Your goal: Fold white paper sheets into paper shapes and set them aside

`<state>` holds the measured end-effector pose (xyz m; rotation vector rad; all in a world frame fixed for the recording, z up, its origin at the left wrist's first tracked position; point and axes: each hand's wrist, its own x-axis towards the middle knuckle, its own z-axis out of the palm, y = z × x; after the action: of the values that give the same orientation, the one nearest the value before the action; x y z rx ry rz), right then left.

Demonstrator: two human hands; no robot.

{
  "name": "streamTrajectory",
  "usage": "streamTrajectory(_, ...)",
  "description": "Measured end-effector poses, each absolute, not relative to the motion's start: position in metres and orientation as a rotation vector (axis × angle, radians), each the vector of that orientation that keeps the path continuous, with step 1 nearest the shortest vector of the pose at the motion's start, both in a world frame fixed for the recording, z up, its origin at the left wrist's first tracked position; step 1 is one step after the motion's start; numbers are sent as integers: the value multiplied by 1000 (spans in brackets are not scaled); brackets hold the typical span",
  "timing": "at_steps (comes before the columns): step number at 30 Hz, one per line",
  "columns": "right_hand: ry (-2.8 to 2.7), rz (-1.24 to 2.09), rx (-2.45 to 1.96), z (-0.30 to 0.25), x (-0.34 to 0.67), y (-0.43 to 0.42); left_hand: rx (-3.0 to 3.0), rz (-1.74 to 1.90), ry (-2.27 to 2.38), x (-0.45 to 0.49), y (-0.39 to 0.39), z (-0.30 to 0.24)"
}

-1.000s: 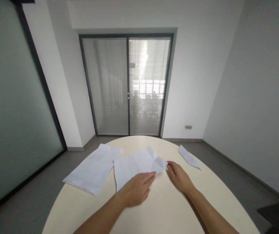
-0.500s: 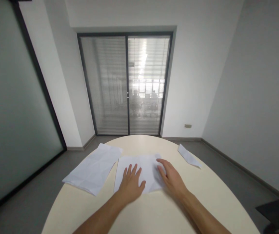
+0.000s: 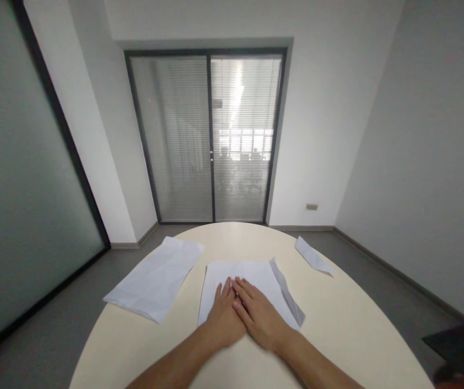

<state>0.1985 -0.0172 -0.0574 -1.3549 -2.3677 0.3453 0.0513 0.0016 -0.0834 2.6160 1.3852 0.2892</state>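
Observation:
A white sheet of paper (image 3: 242, 268) lies in front of me, with a narrow strip along its right side (image 3: 287, 292) creased and slightly raised. My left hand (image 3: 224, 319) rests flat on the sheet, its fingers pointing away from me. Partly over it lies my right hand (image 3: 258, 316), fingers stretched out and covering part of the left hand's fingers. Neither hand grips anything. Part of the sheet's near edge is hidden under my hands.
Several larger white sheets or one folded sheet (image 3: 154, 278) lie at the left of the round cream table (image 3: 232, 235). A small folded paper piece (image 3: 313, 256) sits near the right edge. Beyond stand glass doors with blinds (image 3: 211, 140). A dark object (image 3: 463, 348) shows at lower right.
My right hand has moved left from the sheet's right edge onto my left hand. The sheet has shifted a little right, and its right-hand strip now shows creased and raised.

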Motion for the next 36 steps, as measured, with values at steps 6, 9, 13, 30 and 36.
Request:
streamTrajectory(6, -2387, 403, -1649, -71, 229, 11, 2503, 362, 1504, 41, 14, -84)
streamTrajectory(9, -2335, 352, -1756, -71, 237, 17, 2492, 352, 1647, 33, 24, -84)
streamTrajectory(13, -2294, 331, -1845, -72, 240, 26, 2493, 336, 1721, 27, 33, -86)
streamTrajectory(30, -2012, 100, -2107, -77, 198, 56, 2318, 403, 2010, 52, 72, -88)
streamTrajectory(36, -2026, 138, -2074, -76, 206, 59, 2434, 424, 1945, 46, 65, -88)
